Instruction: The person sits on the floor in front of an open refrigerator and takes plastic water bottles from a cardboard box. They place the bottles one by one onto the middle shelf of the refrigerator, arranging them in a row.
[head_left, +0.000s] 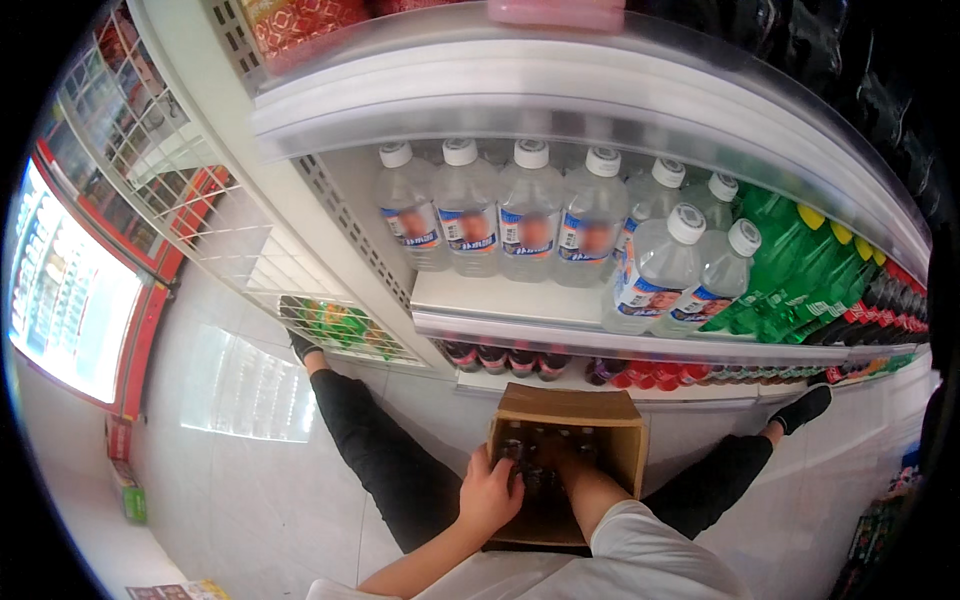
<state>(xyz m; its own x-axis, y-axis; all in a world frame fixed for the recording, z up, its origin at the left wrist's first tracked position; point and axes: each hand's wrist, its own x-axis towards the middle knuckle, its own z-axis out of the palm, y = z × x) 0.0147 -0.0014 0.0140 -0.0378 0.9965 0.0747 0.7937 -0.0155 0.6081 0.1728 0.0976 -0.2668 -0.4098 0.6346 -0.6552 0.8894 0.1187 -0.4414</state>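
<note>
An open cardboard box stands on the floor between the person's legs, with several bottles inside in shadow. My left hand lies over the box's left rim, its fingers spread towards a bottle; whether it grips that bottle is unclear. My right hand reaches deep into the box among the bottles; its fingers are hidden in the dark. On the shelf ahead, clear plastic bottles with white caps stand in a row. Two more, one of them this bottle, stand nearer the shelf's front edge.
Green soda bottles and dark cola bottles fill the shelf's right. A lower shelf holds dark and red drinks. A shelf edge overhangs the row. A white wire rack stands left, a lit red-framed cooler beyond.
</note>
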